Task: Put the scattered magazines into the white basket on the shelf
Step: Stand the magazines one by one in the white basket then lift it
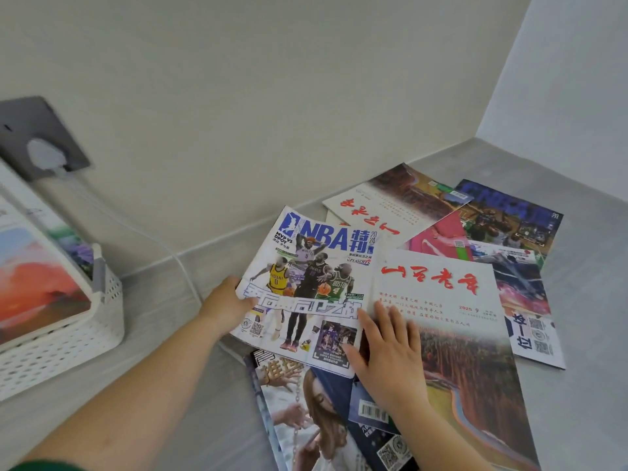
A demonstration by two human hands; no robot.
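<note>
Several magazines lie scattered on the grey shelf (577, 266). My left hand (226, 305) grips the left edge of an NBA basketball magazine (306, 287), lifting that side. My right hand (387, 358) lies with straight fingers across that magazine's lower right corner and a white magazine with red characters and a forest photo (458, 334). A magazine with a woman on the cover (299, 413) lies below. The white basket (85, 334) stands at the left and holds a magazine with an orange sunset cover (34, 287).
More magazines overlap toward the back right, among them a white one with red script (384, 209) and a dark NBA one (509, 219). A grey wall socket (37, 134) with a white cable (176, 260) sits behind the basket. Walls close the back and right.
</note>
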